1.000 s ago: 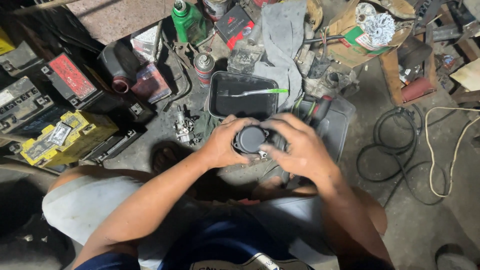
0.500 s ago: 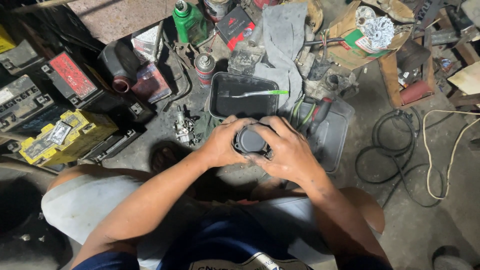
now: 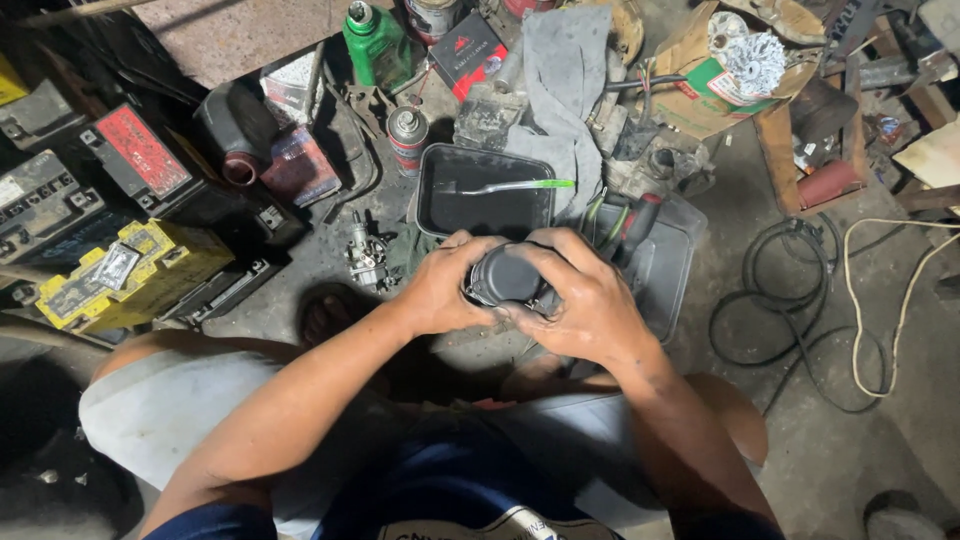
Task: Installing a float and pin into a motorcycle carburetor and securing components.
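My left hand (image 3: 443,287) and my right hand (image 3: 583,297) both grip a dark round cylindrical engine part (image 3: 507,275) held above my knees. The part's black circular face points up between my thumbs. My right hand's fingers wrap over its right side, and my left hand cups its left side. Just beyond my hands lies a black rectangular tray (image 3: 432,190) with a green-handled brush (image 3: 510,185) in it.
A grey plastic tray (image 3: 676,262) with screwdrivers sits at right. A small carburettor (image 3: 362,254), a spray can (image 3: 407,138), a green oil bottle (image 3: 374,42), a grey rag (image 3: 564,90) and several batteries (image 3: 135,272) litter the floor. Black cable coils (image 3: 770,300) lie at right.
My hands have twisted slightly around the round part, the right hand's fingers closing further over its top. The part stays at the same spot.
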